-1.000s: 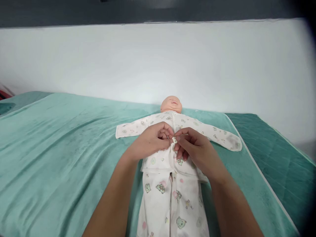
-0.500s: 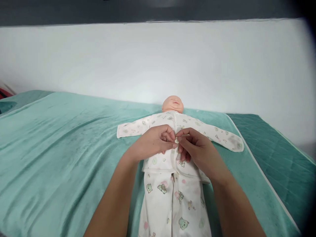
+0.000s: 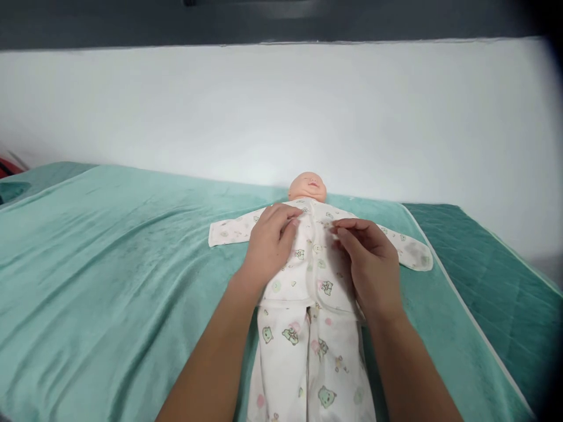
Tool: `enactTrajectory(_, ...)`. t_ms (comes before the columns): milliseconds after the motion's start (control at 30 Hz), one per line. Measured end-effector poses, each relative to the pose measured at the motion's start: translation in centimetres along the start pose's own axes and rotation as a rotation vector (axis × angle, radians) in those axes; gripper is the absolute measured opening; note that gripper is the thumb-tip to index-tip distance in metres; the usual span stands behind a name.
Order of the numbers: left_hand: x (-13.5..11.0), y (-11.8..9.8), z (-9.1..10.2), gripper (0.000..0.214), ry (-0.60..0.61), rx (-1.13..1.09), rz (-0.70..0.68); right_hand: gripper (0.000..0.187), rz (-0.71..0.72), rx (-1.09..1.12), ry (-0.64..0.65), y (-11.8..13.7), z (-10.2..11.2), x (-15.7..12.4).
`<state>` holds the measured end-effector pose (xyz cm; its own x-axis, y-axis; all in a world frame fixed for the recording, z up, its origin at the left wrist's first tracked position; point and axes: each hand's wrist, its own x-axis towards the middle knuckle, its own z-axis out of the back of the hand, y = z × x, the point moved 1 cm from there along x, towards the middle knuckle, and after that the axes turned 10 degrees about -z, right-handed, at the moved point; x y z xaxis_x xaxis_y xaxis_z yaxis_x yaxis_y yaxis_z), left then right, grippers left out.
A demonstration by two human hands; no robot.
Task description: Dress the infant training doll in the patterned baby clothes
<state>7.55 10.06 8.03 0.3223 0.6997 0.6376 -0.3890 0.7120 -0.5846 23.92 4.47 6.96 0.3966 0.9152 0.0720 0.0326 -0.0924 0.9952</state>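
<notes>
Nearest me, below my wrists, the printed trousers [image 3: 308, 357] of the doll [image 3: 317, 258] lie flat on the teal blanket [image 3: 109, 264]. Past them, my left hand [image 3: 270, 243] rests flat on one half of the doll's white printed top [image 3: 323, 287], fingers together, palm down, holding nothing. My right hand [image 3: 365, 258] sits near it on the other half, fingers curled, the tips on the cloth by the front seam. Whether they pinch it I cannot tell. One sleeve [image 3: 229, 230] stretches out beyond my left hand, the other sleeve [image 3: 413, 253] beyond my right. Just past my fingertips lies the doll's head [image 3: 308, 186], and behind it is a white wall [image 3: 281, 117].
</notes>
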Motion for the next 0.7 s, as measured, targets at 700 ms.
enactTrajectory(700, -0.3, 0.6, -0.9, 0.034, 0.091, 0.055, -0.083, 0.02, 0.178, -0.394, 0.031, -1.0, -0.7, 0.0)
